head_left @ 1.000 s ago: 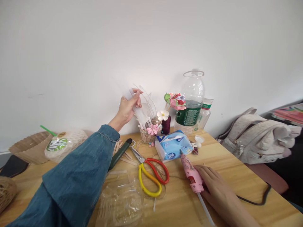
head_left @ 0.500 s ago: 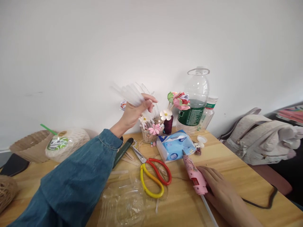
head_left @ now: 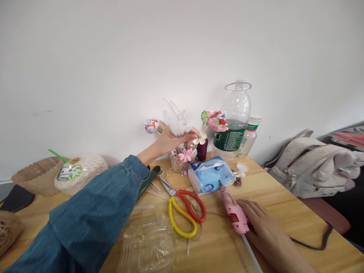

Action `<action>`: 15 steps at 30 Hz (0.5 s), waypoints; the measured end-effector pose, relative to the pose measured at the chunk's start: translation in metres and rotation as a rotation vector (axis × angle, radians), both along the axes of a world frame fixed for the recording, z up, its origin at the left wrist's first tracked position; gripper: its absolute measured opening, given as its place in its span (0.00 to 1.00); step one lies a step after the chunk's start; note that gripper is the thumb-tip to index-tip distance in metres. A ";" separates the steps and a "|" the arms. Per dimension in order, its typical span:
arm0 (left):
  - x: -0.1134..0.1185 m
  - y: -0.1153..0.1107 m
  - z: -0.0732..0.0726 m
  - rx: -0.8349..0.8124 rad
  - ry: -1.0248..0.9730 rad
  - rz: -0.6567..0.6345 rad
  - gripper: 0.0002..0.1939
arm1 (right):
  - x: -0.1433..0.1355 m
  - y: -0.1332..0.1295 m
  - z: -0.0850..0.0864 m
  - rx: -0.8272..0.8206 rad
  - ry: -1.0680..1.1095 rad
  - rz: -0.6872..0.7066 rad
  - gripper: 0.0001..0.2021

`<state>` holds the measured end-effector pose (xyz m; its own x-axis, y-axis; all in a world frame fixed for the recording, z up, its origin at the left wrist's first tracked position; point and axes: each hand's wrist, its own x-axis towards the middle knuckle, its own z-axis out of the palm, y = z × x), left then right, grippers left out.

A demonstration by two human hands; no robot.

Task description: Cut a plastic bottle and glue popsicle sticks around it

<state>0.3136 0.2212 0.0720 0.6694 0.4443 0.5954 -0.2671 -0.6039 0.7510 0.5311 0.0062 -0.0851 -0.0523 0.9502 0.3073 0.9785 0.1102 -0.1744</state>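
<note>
My left hand [head_left: 179,139] is closed around a bundle of translucent glue sticks [head_left: 178,128], smeared by motion, above a small woven basket [head_left: 179,163]. Its fingertips are beside a white flower [head_left: 200,139]; a pink flower [head_left: 185,155] sits at the basket's rim. Clear sticks [head_left: 174,108] rise behind the hand. Low on the table, my right hand [head_left: 265,225] covers the handle of a pink hot glue gun [head_left: 233,210], its fingers laid over it. The nozzle points toward a blue tissue pack [head_left: 212,176], and a glue stick [head_left: 251,253] sticks out of the back.
Red-and-yellow scissors [head_left: 182,212] and a clear plastic tray [head_left: 149,242] lie in front. Folded paper flowers [head_left: 215,120], a large bottle [head_left: 231,132] and a purple thread spool [head_left: 202,150] stand behind. A wrapped coconut [head_left: 81,174] is left, a grey backpack [head_left: 309,167] right.
My left hand has moved right and slightly down with the glue sticks, which have swung from pointing left to lying over the basket. My right hand and the glue gun have not moved.
</note>
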 end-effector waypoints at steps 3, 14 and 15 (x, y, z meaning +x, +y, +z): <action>0.006 0.001 -0.003 -0.025 -0.004 -0.040 0.15 | 0.000 0.001 0.000 -0.002 0.009 0.009 0.18; 0.008 0.027 -0.014 -0.133 -0.077 0.102 0.15 | -0.001 0.000 0.002 0.069 0.004 0.028 0.17; 0.007 0.029 -0.015 -0.145 -0.073 0.095 0.15 | -0.001 0.000 0.002 0.080 -0.001 0.028 0.16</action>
<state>0.3203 0.2506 0.0572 0.5775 0.5882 0.5661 -0.2709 -0.5160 0.8126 0.5300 0.0065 -0.0830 -0.0790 0.9207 0.3821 0.9749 0.1514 -0.1633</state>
